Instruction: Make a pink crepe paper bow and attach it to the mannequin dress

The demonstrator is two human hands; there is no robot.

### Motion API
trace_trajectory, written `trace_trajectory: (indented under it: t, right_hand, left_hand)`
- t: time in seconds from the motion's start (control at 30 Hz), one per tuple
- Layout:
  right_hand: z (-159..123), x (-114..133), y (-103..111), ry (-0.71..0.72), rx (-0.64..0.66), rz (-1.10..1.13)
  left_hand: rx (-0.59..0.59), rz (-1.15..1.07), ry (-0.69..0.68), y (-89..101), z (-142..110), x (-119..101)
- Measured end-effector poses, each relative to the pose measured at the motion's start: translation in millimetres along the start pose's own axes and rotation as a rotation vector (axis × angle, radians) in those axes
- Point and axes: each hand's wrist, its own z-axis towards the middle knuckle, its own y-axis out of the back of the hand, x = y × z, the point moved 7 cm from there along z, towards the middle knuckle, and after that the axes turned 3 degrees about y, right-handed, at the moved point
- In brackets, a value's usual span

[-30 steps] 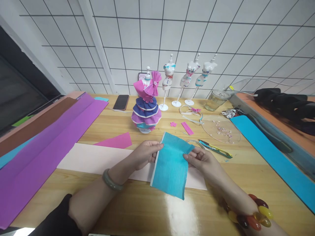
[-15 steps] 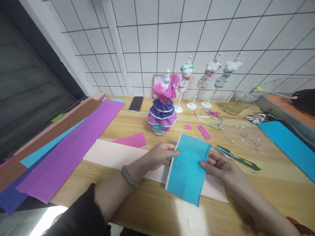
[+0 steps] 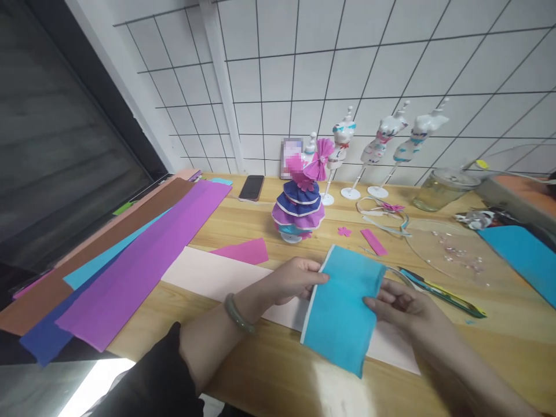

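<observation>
A rectangle of turquoise crepe paper (image 3: 341, 313) with a white strip along its left edge is held up over the table. My left hand (image 3: 297, 281), with a bangle on the wrist, pinches that white-edged side between thumb and fingers. On the opposite side, my right hand (image 3: 399, 304) grips the right edge, thumb on top and fingers behind. Beneath the sheet lies a long pale pink paper strip (image 3: 204, 272), partly covered by my hands. Beyond it stands a small dress form (image 3: 299, 202) in a tiered blue, purple and turquoise ruffled skirt with pink bows.
Several white dress forms (image 3: 384, 139) stand along the tiled wall. Long coloured paper sheets (image 3: 143, 260) lie at left, near a phone (image 3: 251, 188). To the right are scissors (image 3: 443, 292), a clear plate (image 3: 428, 255) with beads, a glass jar (image 3: 445, 188) and a blue sheet (image 3: 521, 255).
The camera view has shifted, so everything sits a little farther right and lower. Both hands keep their hold on the turquoise crepe paper.
</observation>
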Motion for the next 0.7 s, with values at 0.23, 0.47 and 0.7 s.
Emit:
trace_trajectory:
  t: [0.23, 0.47, 0.7]
  right_hand:
    - [-0.1, -1.9, -1.1, -0.023, 0.034, -0.078]
    - [-0.6, -1.6, -4.8, -0.045, 0.075, -0.063]
    - [-0.8, -0.3, -7.2, -0.04, 0.098, -0.016]
  left_hand:
    - [-0.025, 0.02, 0.063, 2.9, 1.5, 1.9]
    - [-0.014, 0.057, 0.082, 5.1, 0.6, 2.0]
    - [-0.008, 0.086, 0.082, 6.4, -0.7, 0.2]
